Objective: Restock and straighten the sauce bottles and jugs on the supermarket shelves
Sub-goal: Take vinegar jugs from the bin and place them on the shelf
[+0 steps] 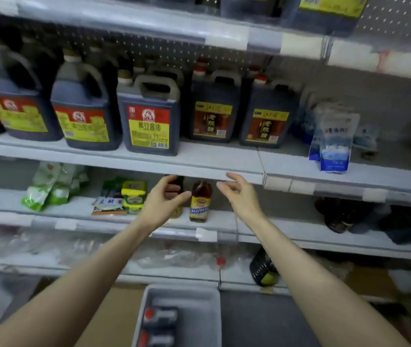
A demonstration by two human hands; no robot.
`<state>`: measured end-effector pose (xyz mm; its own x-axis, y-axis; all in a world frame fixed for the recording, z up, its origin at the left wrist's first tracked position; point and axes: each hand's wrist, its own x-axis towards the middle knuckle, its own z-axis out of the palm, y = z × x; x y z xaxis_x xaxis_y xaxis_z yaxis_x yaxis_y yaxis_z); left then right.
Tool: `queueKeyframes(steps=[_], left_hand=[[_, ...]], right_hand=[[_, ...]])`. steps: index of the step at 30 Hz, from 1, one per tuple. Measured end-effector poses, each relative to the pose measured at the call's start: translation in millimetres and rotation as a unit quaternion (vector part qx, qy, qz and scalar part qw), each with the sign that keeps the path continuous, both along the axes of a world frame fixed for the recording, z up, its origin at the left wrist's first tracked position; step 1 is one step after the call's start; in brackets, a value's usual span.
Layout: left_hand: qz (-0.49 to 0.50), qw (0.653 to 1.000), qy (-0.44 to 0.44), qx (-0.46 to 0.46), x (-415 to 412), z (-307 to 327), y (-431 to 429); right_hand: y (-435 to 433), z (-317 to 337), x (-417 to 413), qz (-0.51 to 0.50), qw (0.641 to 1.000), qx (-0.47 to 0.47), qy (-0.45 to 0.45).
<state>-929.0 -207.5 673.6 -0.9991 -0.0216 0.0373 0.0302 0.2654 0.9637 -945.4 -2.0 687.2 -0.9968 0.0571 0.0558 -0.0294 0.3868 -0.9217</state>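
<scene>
Dark bottle [179,182] at shelf [224,217] front edge, gripped by left hand [160,201] | amber bottle [200,201] just beside | right hand [239,194] spread, near amber bottle

A dark bottle [179,181] sits mostly hidden behind the left hand [163,200] — label unreadable.

Near-black in the soy jugs [149,116], red over yellow on the labels [149,128]. Next along, vinegar jugs [213,106] just as dark, brown-and-yellow labels, red caps [199,70]. Below, a dark bottle [178,181], then amber in the small bottle [200,201], yellow and blue on its front. Green-white packets [46,186] left, blue-white bags [334,144] right.
</scene>
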Motion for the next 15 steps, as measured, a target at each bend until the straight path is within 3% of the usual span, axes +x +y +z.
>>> queueKeyframes(steps=[8,15], left_hand=[[0.020,0.992,-0.126,0.011,64,-126,-41],[0.016,0.964,-0.265,0.004,79,-261,-91]], right_hand=[[-36,-132,56,0.018,0.993,0.008,-0.118],[-78,-278,74,0.009,0.967,0.028,-0.252]])
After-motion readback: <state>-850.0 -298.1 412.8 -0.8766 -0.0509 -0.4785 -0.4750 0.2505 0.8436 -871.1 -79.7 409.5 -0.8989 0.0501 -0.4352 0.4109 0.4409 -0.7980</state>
